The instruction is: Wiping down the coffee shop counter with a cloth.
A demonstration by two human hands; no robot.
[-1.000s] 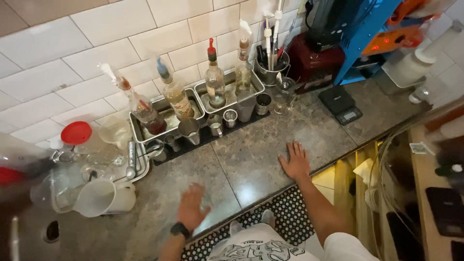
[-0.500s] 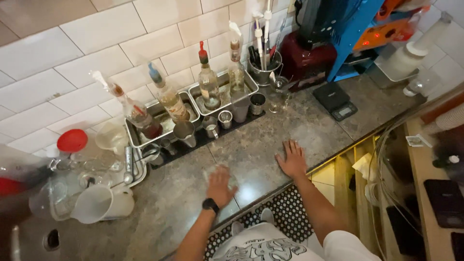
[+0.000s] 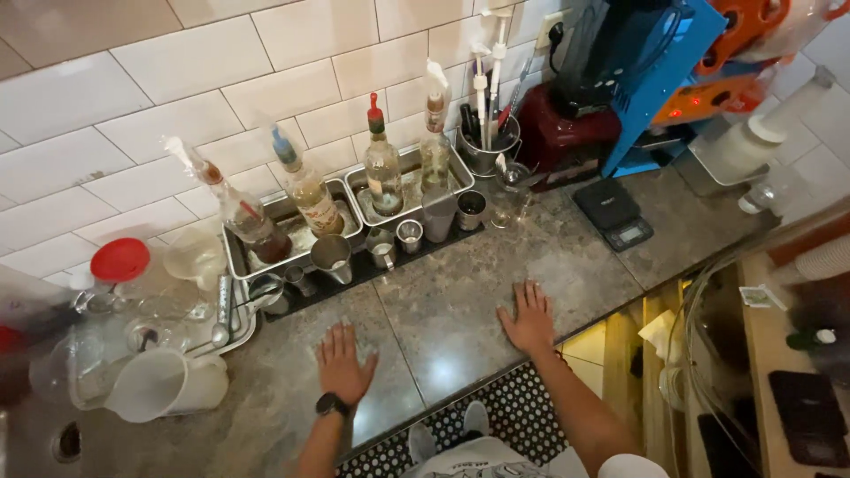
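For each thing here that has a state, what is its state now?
Left hand: flat on the counter, holding nothing.
Right hand: flat on the counter, holding nothing.
Four bottles: upright in trays.
White jug: lying on its side.
Scale: nothing on it.

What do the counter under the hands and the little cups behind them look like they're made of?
The counter looks like polished stone: mottled grey-brown with soft glare, though it could be laminate. The small cups seem to be brushed steel, silvery with dull reflections.
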